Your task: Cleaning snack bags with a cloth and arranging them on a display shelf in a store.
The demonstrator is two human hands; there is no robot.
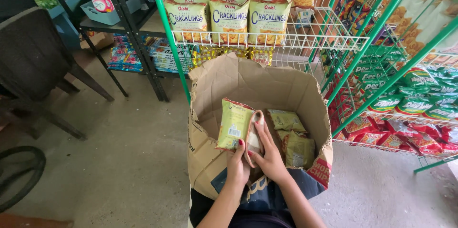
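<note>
Left hand (237,161) pinches a glossy yellow-green snack packet (234,124); right hand (268,154) grips a second, inside a creased brown paper sack (248,82).

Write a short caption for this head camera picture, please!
Both hands, left hand and right hand, lift a yellow-green snack bag from a big brown sack.

Brown paper sack (291,89) open-topped, holding yellow-green snack packets (291,135). Just behind sack, white wire shelf (305,42) on green rack carries upright cream snack bags (229,18). Right of sack, lower wire shelf (381,148) with red packets (377,137).
</note>
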